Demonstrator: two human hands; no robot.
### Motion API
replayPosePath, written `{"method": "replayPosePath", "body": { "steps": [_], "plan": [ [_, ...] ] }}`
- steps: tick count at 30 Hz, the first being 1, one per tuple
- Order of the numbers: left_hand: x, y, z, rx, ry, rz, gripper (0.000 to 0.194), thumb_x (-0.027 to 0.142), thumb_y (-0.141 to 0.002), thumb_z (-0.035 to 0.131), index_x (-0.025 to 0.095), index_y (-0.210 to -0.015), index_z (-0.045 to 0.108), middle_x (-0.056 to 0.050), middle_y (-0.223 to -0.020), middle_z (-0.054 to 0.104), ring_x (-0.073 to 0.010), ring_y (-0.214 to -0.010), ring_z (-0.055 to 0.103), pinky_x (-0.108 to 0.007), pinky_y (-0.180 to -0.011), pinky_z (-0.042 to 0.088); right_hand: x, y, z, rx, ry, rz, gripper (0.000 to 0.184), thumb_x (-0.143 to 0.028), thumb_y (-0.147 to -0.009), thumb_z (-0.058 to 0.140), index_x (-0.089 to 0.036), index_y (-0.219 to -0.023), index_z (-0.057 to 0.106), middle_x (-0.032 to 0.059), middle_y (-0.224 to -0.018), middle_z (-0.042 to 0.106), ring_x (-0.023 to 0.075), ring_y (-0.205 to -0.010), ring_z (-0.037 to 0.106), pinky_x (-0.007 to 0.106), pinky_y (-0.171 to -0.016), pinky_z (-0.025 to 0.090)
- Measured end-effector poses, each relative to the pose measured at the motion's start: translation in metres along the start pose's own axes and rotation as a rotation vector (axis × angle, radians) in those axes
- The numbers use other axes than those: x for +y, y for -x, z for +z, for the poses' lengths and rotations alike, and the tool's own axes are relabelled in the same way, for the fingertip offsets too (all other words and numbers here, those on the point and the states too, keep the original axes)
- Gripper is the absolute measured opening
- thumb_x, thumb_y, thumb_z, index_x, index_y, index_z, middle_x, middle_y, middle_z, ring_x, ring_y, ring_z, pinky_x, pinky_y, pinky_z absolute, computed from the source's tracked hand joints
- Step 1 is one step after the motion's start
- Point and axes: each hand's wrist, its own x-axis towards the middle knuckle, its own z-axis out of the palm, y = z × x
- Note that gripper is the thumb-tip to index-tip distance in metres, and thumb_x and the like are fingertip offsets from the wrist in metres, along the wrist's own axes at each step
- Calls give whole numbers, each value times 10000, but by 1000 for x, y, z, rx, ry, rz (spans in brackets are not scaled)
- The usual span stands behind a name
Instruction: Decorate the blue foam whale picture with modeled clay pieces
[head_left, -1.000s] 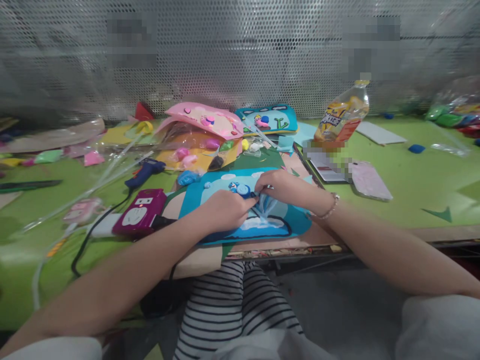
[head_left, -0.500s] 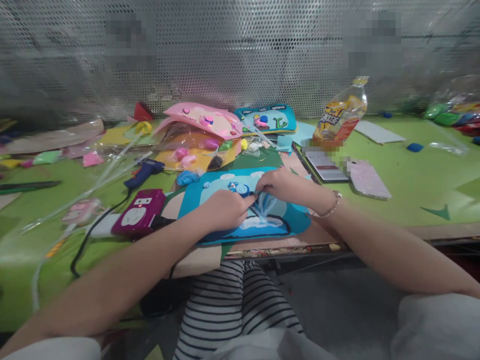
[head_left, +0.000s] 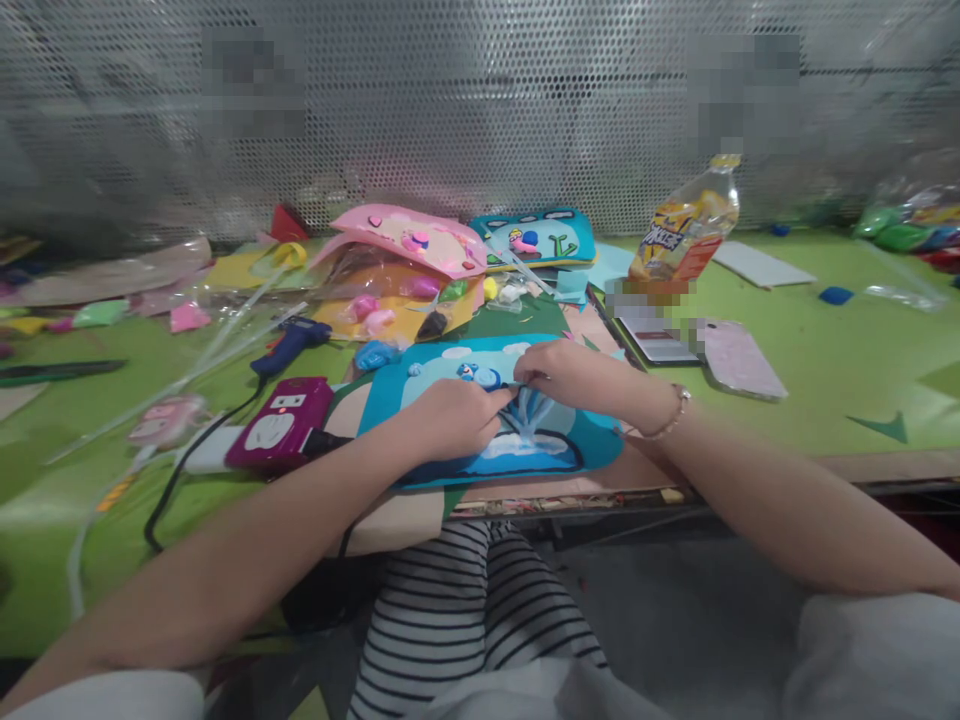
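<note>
A blue foam sheet [head_left: 386, 405] with a light-blue middle lies in front of me, decorated with white cloud shapes and dark outlines. On it sit a small blue-and-white figure with a round spiral [head_left: 488, 378] and a fan of pale blue strands [head_left: 530, 412]. My left hand [head_left: 457, 418] rests on the sheet, fingers curled, its index fingertip reaching a small dark piece beside the spiral. From the other side my right hand [head_left: 559, 372] meets it, thumb and fingers pinched together above the strands. Whatever is between the fingertips is too small to make out.
Left of the sheet are a purple power adapter [head_left: 281, 425] with cables and a blue glue gun [head_left: 292, 343]. Behind lie a pink decorated panel [head_left: 405, 238], a blue one [head_left: 536, 238] and bagged clay lumps. A bottle [head_left: 686, 225], a phone [head_left: 652, 335] and a pink case [head_left: 742, 358] stand right.
Both hands stay at the same spot on the sheet. Only slight finger movement shows, and the whole view shifts a little.
</note>
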Motion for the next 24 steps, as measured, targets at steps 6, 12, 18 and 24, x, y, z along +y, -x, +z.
{"method": "replayPosePath", "body": {
  "steps": [6,12,18,24],
  "plan": [
    [1,0,-1,-1,-20,-9,482,226,-886,350,207,-1340,510,-103,-816,716,-244,-662,654,-321,-582,428,-1,1,-2,-37,8,12,244,-10,-778,461,-150,-815,657,76,-857,677,181,-818,598,264,-740,425],
    [0,0,-2,-11,-42,-14,484,225,-887,340,192,-1344,497,-107,-812,712,-246,-656,651,-310,-555,401,-2,2,-3,-20,27,9,231,-19,-778,457,-145,-787,650,80,-836,665,177,-799,588,267,-727,423],
    [5,-3,-4,-26,-16,-24,458,243,-900,343,155,-1319,503,-116,-805,706,-260,-691,663,-313,-559,391,-2,3,-2,-42,30,38,225,-41,-798,462,-155,-810,655,71,-869,682,181,-821,607,270,-727,429],
    [10,-4,-6,-38,-22,-53,460,263,-906,328,144,-1316,500,-112,-755,694,-274,-680,667,-314,-537,368,-4,4,-4,-58,18,75,212,-62,-813,481,-166,-842,663,55,-882,695,170,-816,619,261,-715,427]
  ]
}}
